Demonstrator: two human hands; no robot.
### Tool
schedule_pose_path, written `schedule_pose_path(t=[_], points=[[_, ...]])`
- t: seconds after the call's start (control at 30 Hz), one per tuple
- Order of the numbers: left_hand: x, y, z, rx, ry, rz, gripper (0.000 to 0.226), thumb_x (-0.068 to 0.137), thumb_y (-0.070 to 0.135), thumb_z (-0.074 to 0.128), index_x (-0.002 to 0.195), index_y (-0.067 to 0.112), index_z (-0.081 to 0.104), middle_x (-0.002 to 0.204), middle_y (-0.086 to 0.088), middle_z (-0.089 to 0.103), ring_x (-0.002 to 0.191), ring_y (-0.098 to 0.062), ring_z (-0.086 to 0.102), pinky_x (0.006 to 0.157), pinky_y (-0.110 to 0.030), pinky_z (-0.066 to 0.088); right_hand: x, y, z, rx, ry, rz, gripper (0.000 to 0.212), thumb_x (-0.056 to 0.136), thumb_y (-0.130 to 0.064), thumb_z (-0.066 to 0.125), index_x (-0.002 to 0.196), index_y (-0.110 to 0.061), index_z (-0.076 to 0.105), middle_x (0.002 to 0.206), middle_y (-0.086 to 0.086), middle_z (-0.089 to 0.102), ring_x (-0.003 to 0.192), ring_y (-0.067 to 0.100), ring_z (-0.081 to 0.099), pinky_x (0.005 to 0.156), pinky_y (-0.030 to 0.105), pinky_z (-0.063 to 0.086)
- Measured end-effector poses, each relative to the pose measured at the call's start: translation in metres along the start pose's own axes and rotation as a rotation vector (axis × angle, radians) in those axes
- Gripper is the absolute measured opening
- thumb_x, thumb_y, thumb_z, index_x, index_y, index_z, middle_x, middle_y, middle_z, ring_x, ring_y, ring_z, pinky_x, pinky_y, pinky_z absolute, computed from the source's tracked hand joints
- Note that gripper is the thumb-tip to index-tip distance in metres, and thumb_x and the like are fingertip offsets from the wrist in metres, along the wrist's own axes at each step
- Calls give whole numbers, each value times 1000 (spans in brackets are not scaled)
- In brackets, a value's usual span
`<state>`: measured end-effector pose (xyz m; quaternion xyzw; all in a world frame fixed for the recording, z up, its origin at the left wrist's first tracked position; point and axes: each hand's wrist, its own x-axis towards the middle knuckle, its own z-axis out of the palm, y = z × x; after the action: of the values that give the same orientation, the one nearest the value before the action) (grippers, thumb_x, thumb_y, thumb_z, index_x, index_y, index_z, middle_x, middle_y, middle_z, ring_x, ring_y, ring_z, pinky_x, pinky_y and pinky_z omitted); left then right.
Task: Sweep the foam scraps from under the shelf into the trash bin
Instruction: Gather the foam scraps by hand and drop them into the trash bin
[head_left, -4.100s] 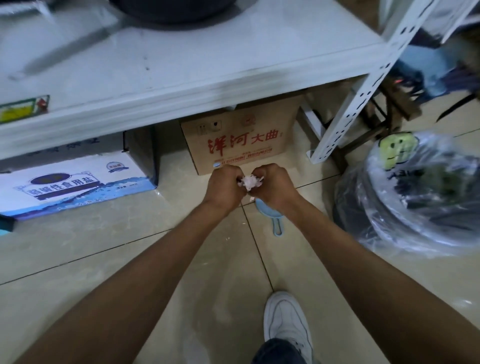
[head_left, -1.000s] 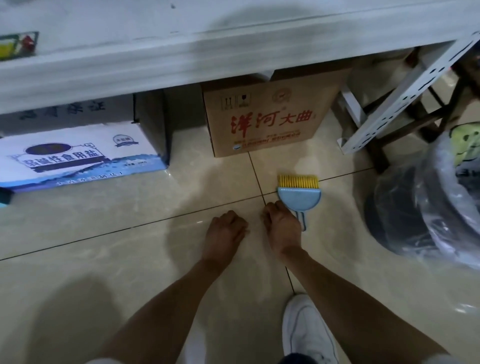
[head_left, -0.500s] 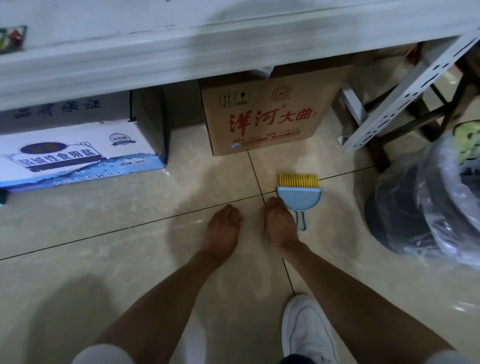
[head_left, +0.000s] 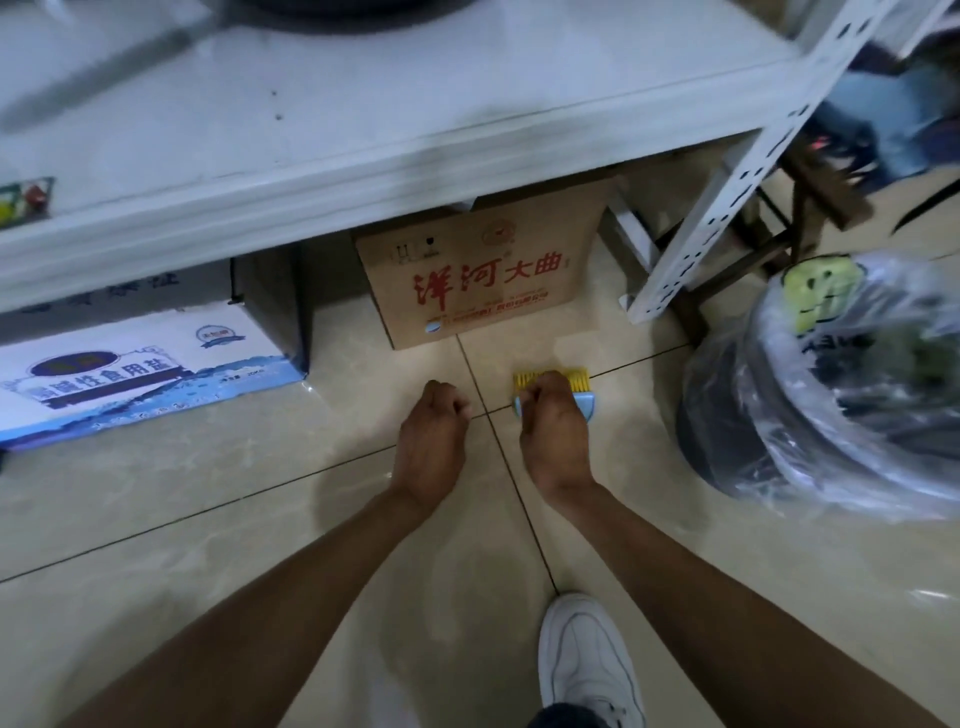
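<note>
A small blue hand brush with yellow bristles (head_left: 550, 378) lies on the tiled floor in front of the white shelf (head_left: 363, 130). My right hand (head_left: 553, 431) covers its blue body, with the fingers curled over it. My left hand (head_left: 434, 436) rests on the floor just left of it, curled into a loose fist with nothing showing in it. The trash bin (head_left: 852, 395), dark and lined with a clear plastic bag, stands at the right. No foam scraps are visible on the floor.
Under the shelf sit a brown cardboard box (head_left: 483, 280) with red characters and a white and blue box (head_left: 135, 364) at the left. A perforated shelf leg (head_left: 727, 182) and a wooden stool (head_left: 795, 208) stand between box and bin. My white shoe (head_left: 587, 660) is below.
My right hand has moved forward from beside the brush handle onto the brush and closed over it. My left hand has curled into a fist. The view has pulled back and up.
</note>
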<state>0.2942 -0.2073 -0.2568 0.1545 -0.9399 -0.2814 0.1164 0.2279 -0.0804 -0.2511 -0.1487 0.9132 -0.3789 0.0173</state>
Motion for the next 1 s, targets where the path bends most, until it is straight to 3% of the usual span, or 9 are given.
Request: schedule_pose_path(t=[0.07, 0.17, 0.37, 0.5, 0.8, 0.9, 1.0], points=[[13, 37, -9, -46, -4, 100, 12, 97, 12, 49, 92, 2, 55, 95, -14, 58, 78, -29, 59, 66, -41, 51, 7, -10, -29, 35, 31, 12, 7, 92, -3, 48, 95, -7, 52, 82, -3, 54, 73, 14, 51, 64, 19, 36], [31, 105, -23, -125, -13, 236, 22, 96, 22, 41, 93, 4, 54, 95, -12, 57, 80, -25, 57, 69, -39, 46, 14, -16, -80, 58, 112, 30, 7, 93, -9, 45, 89, -13, 49, 85, 1, 56, 73, 19, 56, 66, 36, 46], [61, 222, -27, -238, 28, 372, 16, 98, 19, 50, 93, 5, 55, 96, -13, 58, 82, -28, 57, 69, -43, 48, 24, 3, -186, -24, 345, 27, 11, 97, -20, 44, 87, -15, 47, 78, -3, 52, 66, 17, 50, 59, 31, 36], [69, 274, -14, -215, -36, 416, 16, 98, 16, 50, 92, 2, 54, 100, -17, 57, 84, -35, 58, 72, -46, 46, 30, 43, -239, -107, 415, 145, 17, 97, -20, 42, 82, -13, 45, 71, 3, 52, 58, 21, 49, 54, 37, 41], [75, 320, 35, -18, -172, 400, 16, 97, 22, 53, 96, 12, 66, 110, -11, 59, 98, -30, 60, 82, -44, 48, 34, 95, -283, -284, 216, 319, 18, 95, -20, 49, 88, -8, 60, 82, 14, 68, 75, 33, 67, 62, 39, 54], [76, 328, 46, 90, -188, 370, 31, 100, 32, 48, 109, 11, 68, 122, -11, 53, 107, -29, 56, 93, -44, 47, 34, 97, -288, -348, 133, 342, 29, 99, -24, 44, 91, -6, 65, 92, 17, 70, 83, 35, 68, 65, 37, 51], [78, 335, 55, 168, -192, 344, 32, 99, 29, 50, 117, 6, 64, 126, -12, 50, 115, -29, 51, 98, -42, 42, 37, 100, -294, -327, 122, 378, 40, 98, -35, 44, 86, -5, 67, 93, 18, 70, 82, 35, 68, 66, 40, 54]])
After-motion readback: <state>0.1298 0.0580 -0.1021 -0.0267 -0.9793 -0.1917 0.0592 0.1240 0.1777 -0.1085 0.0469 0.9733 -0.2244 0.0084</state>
